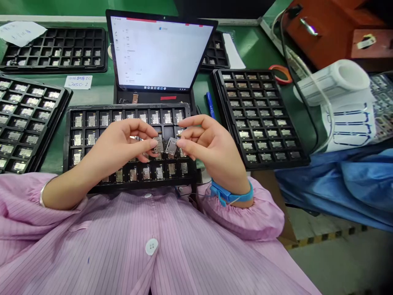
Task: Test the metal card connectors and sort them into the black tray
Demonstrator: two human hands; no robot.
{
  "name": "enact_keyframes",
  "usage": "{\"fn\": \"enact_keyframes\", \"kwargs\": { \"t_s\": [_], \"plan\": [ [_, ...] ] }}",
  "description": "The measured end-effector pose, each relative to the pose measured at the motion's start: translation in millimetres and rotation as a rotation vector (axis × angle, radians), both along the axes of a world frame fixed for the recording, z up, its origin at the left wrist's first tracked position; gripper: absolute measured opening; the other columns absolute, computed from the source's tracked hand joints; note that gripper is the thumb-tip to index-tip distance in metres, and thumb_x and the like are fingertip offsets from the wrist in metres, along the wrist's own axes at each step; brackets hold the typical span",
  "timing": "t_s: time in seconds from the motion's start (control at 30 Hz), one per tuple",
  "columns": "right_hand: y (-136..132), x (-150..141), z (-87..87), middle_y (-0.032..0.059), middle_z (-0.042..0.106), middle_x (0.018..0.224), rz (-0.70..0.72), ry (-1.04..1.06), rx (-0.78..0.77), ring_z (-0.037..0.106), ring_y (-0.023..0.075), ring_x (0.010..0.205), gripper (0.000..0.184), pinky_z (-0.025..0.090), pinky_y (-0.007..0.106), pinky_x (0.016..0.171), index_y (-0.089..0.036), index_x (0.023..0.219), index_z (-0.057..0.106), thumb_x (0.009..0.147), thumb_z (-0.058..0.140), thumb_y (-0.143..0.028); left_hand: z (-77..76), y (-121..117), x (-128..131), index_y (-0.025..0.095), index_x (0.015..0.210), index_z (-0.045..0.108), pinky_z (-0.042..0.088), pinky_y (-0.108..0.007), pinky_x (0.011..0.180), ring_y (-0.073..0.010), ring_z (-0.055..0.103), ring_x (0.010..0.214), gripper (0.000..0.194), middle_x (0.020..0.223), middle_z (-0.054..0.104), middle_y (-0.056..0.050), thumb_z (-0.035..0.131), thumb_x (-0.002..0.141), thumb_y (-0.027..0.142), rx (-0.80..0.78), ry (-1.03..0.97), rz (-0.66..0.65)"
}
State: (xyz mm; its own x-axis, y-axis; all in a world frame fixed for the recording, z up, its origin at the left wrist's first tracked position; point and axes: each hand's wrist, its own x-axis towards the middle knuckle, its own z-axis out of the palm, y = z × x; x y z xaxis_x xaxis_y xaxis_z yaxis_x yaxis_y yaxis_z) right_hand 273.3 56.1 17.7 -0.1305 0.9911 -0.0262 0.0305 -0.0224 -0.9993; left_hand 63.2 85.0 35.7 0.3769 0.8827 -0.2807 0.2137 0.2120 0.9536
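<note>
Over a black compartment tray (130, 107), both of my hands are closed in a pinch. My left hand (125, 139) holds a small metal-faced circuit board (158, 145) between thumb and fingers. A second small metal-faced board (171, 146), tilted, is pinched by the thumb and fingers of my right hand (208, 141). The two boards are close side by side. Similar boards sit in the tray's pockets below, partly hidden by my hands. Around my right wrist is a blue strap (230, 193).
Behind the tray stands a laptop (162, 53). More trays of boards lie at the right (260, 119), the left (26, 119) and the back left (58, 49). A blue pen (210, 105), orange tape (280, 74) and a white roll (334, 82) are on the right.
</note>
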Motion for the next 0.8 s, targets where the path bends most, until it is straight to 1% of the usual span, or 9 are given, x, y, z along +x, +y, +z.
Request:
{"fn": "enact_keyframes", "kwargs": {
  "t_s": [0.07,0.17,0.27,0.37,0.43,0.53,0.63,0.8],
  "plan": [
    [-6,-4,6.1,-0.0028,0.061,0.075,0.036,0.004,0.007,0.057,0.0117,0.064,0.034,0.047,0.025,0.056,-0.023,0.105,0.056,0.079,0.077,-0.029,7.8,-8,-3,0.017,0.091,0.066,0.054,-0.018,0.050,-0.0160,0.072,0.070,0.019,0.081,0.069,-0.002,0.075,0.077,0.026,-0.040,-0.028,0.005],
    [-11,-9,13.0,-0.0024,0.061,0.076,0.086,-0.005,0.010,0.059,0.0125,0.067,0.035,0.047,0.025,0.056,-0.024,0.108,0.055,0.080,0.076,-0.031,13.8,-17,-5,0.018,0.092,0.064,0.050,-0.016,0.042,-0.0168,0.072,0.065,0.020,0.075,0.069,-0.001,0.075,0.078,0.027,-0.113,-0.042,-0.014],
    [-14,-13,17.0,-0.0029,0.060,0.075,0.124,0.006,-0.004,0.058,0.0116,0.066,0.036,0.047,0.024,0.055,-0.024,0.110,0.054,0.082,0.075,-0.031,15.3,-22,-5,0.019,0.091,0.061,0.051,-0.016,0.043,-0.0165,0.071,0.061,0.024,0.070,0.069,0.001,0.078,0.074,0.024,-0.148,-0.056,-0.036],
    [-15,-15,17.5,-0.0027,0.059,0.076,0.137,0.023,0.000,0.057,0.0111,0.066,0.036,0.046,0.023,0.055,-0.023,0.111,0.055,0.083,0.074,-0.031,15.2,-25,-6,0.020,0.089,0.060,0.053,-0.017,0.045,-0.0159,0.071,0.061,0.026,0.068,0.068,0.003,0.080,0.072,0.022,-0.131,-0.054,-0.027],
    [-16,-16,17.1,-0.0008,0.060,0.080,0.127,-0.002,0.009,0.058,0.0116,0.070,0.029,0.046,0.023,0.057,-0.021,0.105,0.058,0.083,0.073,-0.031,14.9,-26,-7,0.020,0.088,0.060,0.054,-0.017,0.046,-0.0160,0.071,0.060,0.026,0.069,0.068,0.002,0.080,0.072,0.024,-0.111,-0.050,-0.006],
    [-18,-16,16.9,0.0005,0.061,0.080,0.120,-0.049,0.000,0.057,0.0118,0.069,0.017,0.046,0.024,0.058,-0.019,0.089,0.061,0.083,0.072,-0.031,14.3,-27,-7,0.020,0.088,0.061,0.055,-0.019,0.045,-0.0169,0.071,0.061,0.025,0.074,0.069,0.000,0.079,0.073,0.029,-0.082,-0.031,0.029],
    [-19,-18,17.1,-0.0011,0.059,0.070,0.148,-0.040,-0.038,0.053,0.0111,0.062,0.019,0.043,0.024,0.053,-0.019,0.078,0.059,0.083,0.071,-0.034,13.7,-28,-7,0.021,0.088,0.061,0.055,-0.020,0.045,-0.0176,0.071,0.062,0.024,0.077,0.069,-0.001,0.078,0.074,0.031,-0.066,-0.010,0.047],
    [-19,-20,15.9,-0.0026,0.056,0.063,0.130,-0.051,-0.063,0.050,0.0103,0.056,0.023,0.039,0.024,0.050,-0.019,0.072,0.057,0.081,0.073,-0.034,12.6,-29,-7,0.021,0.088,0.061,0.056,-0.020,0.047,-0.0173,0.072,0.063,0.022,0.077,0.069,-0.001,0.077,0.075,0.029,-0.083,-0.024,0.039]
  ]
}}
